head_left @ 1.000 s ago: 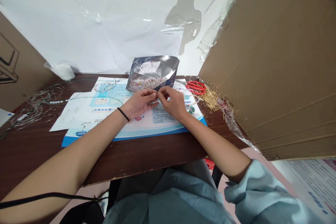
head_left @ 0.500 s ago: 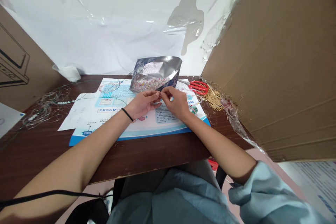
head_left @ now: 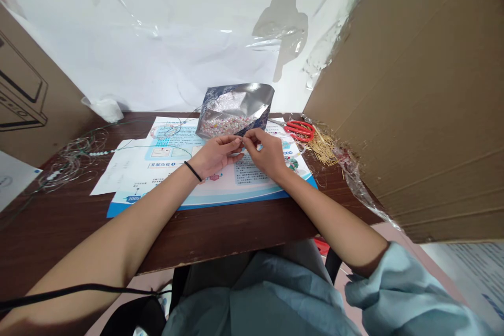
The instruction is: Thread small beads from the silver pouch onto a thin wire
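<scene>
My left hand (head_left: pixel 219 156), with a black band at the wrist, is closed at thumb and forefinger above the printed sheet. My right hand (head_left: pixel 264 153) pinches right beside it, the fingertips of both nearly touching. What they hold between them is too small to make out. A thin dark thread (head_left: pixel 173 148) crosses the sheet and disappears at my left hand. Just behind my hands stands an opened silver-lined bag (head_left: pixel 252 102) with many small coloured beads (head_left: pixel 224 125) inside.
Red-handled scissors (head_left: pixel 299 130) lie at the right beside a pile of thin golden sticks (head_left: pixel 323 148). Tangled clear line (head_left: pixel 74 160) with a short row of white beads (head_left: pixel 101 154) lies left. Cardboard panels (head_left: pixel 413 100) flank the dark table (head_left: pixel 220 233). The printed sheet (head_left: pixel 157 197) lies underneath.
The whole view has shifted slightly to the right. My hands keep nearly the same pinched pose at the bag's front; nothing else has visibly moved.
</scene>
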`<state>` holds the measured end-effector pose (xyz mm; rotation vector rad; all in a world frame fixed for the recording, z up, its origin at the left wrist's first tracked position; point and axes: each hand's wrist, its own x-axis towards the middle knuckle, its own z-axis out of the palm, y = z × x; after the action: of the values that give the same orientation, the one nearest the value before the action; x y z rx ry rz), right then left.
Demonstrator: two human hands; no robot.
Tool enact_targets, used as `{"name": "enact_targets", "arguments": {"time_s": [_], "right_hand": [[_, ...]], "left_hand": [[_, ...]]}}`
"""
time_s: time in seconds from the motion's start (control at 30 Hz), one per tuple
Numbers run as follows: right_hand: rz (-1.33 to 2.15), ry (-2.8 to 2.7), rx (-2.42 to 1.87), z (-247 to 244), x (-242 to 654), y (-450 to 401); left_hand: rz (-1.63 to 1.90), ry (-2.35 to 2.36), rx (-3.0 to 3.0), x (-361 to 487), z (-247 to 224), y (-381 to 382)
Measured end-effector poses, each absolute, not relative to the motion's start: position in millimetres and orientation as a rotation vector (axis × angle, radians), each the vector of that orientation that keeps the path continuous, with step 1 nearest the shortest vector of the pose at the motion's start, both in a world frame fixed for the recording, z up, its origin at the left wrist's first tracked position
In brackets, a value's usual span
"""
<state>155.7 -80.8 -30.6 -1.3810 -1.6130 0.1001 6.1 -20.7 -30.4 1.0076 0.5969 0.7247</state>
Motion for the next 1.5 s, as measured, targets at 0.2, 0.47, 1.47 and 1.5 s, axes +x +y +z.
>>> {"name": "enact_targets", "arguments": {"time_s": [0.2,0.47,1.47,1.5], "right_hand": [[0.106,-1.632,-1.377,-30.9,156.4,-80.6],[0.092,-1.655,-1.368,-31.7,158.1,-80.1],[0.711,-1.538,-1.31,-36.8,159.3,-73.4],[0.722,-1.557,-1.318,-37.0,159.1,-73.5]], "left_hand": [[0.723,0.599,0.968,6.2,-30.7,-21.0],[0.724,0.62,0.979,5.4,-26.9,-22.5],[1.245,0.795,0.864,-1.8,-4.2,-10.4],[1.262,0.789,0.871,-2.1,-5.6,-8.7]]}}
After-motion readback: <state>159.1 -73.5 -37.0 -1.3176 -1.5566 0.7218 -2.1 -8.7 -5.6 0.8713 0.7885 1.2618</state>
